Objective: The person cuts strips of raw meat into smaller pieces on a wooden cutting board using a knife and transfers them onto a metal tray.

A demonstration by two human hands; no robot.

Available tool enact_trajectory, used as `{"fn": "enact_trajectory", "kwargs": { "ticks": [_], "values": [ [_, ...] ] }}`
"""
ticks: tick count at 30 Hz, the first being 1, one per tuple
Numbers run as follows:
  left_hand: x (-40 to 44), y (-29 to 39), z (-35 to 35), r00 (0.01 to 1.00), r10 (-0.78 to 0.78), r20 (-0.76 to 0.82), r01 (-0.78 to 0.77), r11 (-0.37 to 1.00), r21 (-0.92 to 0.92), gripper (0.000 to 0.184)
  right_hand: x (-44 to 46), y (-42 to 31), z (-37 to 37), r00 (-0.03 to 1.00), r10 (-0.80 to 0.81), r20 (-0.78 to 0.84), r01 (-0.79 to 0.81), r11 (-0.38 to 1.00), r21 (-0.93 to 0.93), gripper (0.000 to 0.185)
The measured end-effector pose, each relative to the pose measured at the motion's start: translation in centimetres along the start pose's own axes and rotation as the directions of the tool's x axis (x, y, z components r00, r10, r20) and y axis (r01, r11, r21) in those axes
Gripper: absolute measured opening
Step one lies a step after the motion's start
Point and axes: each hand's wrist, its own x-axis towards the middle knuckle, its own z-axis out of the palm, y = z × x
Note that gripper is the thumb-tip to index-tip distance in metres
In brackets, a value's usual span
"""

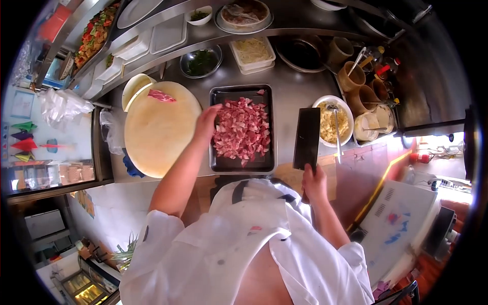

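A black rectangular tray (272,152) holds a heap of diced red meat (241,129). At its left rim is my left hand (205,123), its fingers together and bent over the edge beside the meat; the thumb side is partly hidden. My right hand (315,184) is wrapped round the handle of a cleaver (307,137), whose broad dark blade points away from me, right of the tray. To the left, a round cutting board (160,132) carries one strip of raw meat (162,95) near its far edge.
A white bowl of minced pale food (333,127) with a spoon stands close to the cleaver's right. Behind the tray are a metal bowl of greens (201,62) and a white tub of sprouts (252,52). Seasoning containers (363,96) crowd the right; a shelf (213,38) runs above.
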Motion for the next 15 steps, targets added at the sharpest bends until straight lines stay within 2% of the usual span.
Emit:
{"fn": "enact_trajectory", "kwargs": {
  "ticks": [3, 5, 7, 10, 12, 14, 15],
  "values": [
    [2.8, -0.3, -7.4, 0.976, 0.119, -0.185, -0.054, 0.944, 0.325, 0.021, 1.0, 0.3, 1.9, 0.999, 0.029, 0.019, -0.028, 0.998, -0.056, 0.025],
    [4.4, -0.2, -12.6, 0.954, 0.259, -0.154, -0.108, 0.771, 0.628, 0.020, 1.5, 0.8, 3.3, 0.997, -0.042, 0.069, 0.051, 0.990, -0.129, 0.025],
    [6.2, -0.5, -17.5, 0.914, 0.397, -0.083, -0.159, 0.539, 0.827, 0.026, 1.5, 1.1, 4.8, 0.984, -0.134, 0.115, 0.157, 0.963, -0.219, 0.027],
    [8.4, 0.9, -22.9, 0.944, 0.323, -0.067, -0.054, 0.353, 0.934, 0.035, -1.6, -2.6, 8.4, 0.990, 0.013, 0.138, 0.023, 0.965, -0.261, 0.028],
    [10.9, 0.9, -26.3, 0.941, 0.339, -0.014, -0.079, 0.257, 0.963, 0.041, -2.6, -2.7, 11.3, 0.990, 0.012, 0.143, 0.036, 0.945, -0.325, 0.030],
    [13.3, -0.4, -29.6, 0.920, 0.387, 0.069, -0.144, 0.171, 0.975, 0.043, -1.9, 1.0, 13.9, 0.989, -0.059, 0.138, 0.106, 0.925, -0.366, 0.041],
    [14.9, -1.3, -31.0, 0.891, 0.436, 0.122, -0.196, 0.128, 0.972, 0.042, -3.1, -0.2, 15.7, 0.993, 0.025, 0.118, 0.019, 0.936, -0.351, 0.041]
  ]
}}
